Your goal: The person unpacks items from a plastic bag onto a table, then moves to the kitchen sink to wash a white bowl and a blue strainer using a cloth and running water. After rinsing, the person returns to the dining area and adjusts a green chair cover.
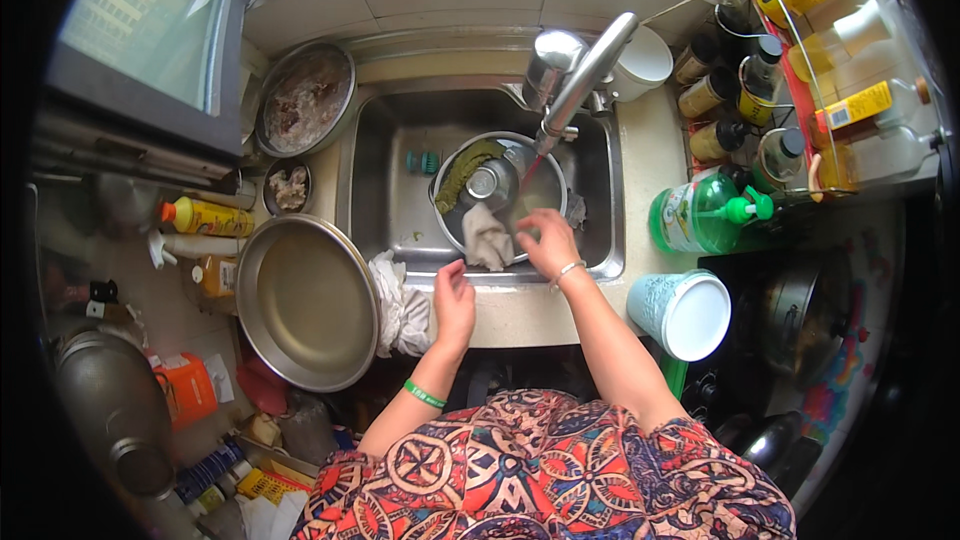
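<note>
In the stainless steel sink stands a round metal basin with cloudy water in it. Inside lie a green rough-textured strip, whose kind I cannot tell, and a shiny metal bowl or lid. A pale cloth hangs over the basin's near rim. My right hand hovers at the near right rim, fingers bent and apart, with nothing visible in it. At the sink's front edge is my left hand, holding nothing, its fingers loosely curled. The faucet reaches over the basin.
Left of the sink are a large metal pan, a crumpled white cloth, a bowl of meat and a small bowl. A green pump bottle, a lidded light-blue container and a bottle rack stand right.
</note>
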Motion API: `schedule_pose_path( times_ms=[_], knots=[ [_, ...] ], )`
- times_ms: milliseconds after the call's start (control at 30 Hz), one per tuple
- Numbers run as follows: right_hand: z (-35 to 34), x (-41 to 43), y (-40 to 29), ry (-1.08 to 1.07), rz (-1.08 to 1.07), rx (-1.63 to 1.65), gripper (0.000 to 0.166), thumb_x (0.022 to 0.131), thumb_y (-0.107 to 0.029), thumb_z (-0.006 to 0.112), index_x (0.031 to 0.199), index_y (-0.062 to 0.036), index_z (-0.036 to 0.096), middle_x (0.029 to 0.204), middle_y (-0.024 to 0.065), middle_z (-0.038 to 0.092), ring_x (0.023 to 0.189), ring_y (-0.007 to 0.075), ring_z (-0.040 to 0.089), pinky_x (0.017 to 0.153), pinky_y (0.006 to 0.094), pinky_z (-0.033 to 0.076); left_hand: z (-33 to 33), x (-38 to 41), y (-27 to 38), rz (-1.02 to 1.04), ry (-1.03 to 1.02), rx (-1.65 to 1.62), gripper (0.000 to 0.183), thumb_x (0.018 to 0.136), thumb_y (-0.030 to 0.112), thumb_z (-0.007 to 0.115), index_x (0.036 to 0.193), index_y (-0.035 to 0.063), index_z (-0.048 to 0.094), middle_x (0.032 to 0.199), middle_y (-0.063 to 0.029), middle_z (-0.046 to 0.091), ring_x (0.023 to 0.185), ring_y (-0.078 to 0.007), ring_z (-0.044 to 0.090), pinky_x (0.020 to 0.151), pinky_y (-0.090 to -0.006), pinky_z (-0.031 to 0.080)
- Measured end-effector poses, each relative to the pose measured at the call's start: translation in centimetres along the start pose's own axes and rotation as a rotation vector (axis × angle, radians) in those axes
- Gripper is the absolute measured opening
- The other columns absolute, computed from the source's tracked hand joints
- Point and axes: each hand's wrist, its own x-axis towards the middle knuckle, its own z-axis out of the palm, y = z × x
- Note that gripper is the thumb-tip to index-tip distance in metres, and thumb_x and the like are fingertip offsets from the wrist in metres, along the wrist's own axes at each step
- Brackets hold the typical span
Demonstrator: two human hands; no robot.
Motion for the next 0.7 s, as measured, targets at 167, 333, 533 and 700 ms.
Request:
schedule_pose_path(
  times_ms=[167,333,533,700],
  knots=[
    [8.7,6.4,6.8,-0.075,0.510,-0.256,0.031,0.082,-0.016,0.069,0.108,-0.0013,0.064,0.131,0.0169,0.050,0.118,0.0379,0.051,0.102,0.0446,0.042,-1.9,4.8,-1.4,-0.114,-0.092,-0.005,0.039,0.085,-0.004,0.054,0.123,-0.0007,0.050,0.126,-0.0169,0.052,0.121,-0.0249,0.052,0.096,-0.0371,0.047],
    [13.7,6.4,9.1,-0.494,0.517,-0.547,0.032,0.093,-0.016,0.048,0.115,0.0000,0.065,0.142,0.0137,0.042,0.126,0.0373,0.045,0.103,0.0470,0.041,2.0,10.5,-3.3,0.213,-0.392,0.814,0.040,0.078,0.003,0.066,0.117,0.0044,0.059,0.121,-0.0167,0.057,0.114,-0.0343,0.056,0.098,-0.0388,0.046],
    [10.9,6.5,9.0,-0.414,0.258,-0.708,0.027,0.085,-0.013,0.057,0.107,-0.0050,0.070,0.117,0.0138,0.064,0.113,0.0334,0.057,0.096,0.0444,0.046,6.1,18.0,-7.5,-0.087,-0.852,1.206,0.028,0.088,0.022,0.054,0.107,0.0091,0.072,0.123,-0.0154,0.062,0.116,-0.0371,0.054,0.100,-0.0399,0.046],
    [2.3,6.5,4.6,-0.319,0.361,-0.187,0.024,0.081,-0.019,0.058,0.098,-0.0037,0.065,0.107,0.0164,0.066,0.107,0.0349,0.059,0.089,0.0460,0.047,7.9,15.5,-4.4,-0.184,-0.486,0.746,0.038,0.095,0.034,0.049,0.115,0.0051,0.064,0.104,-0.0176,0.068,0.095,-0.0317,0.065,0.083,-0.0452,0.052]
  ],
)
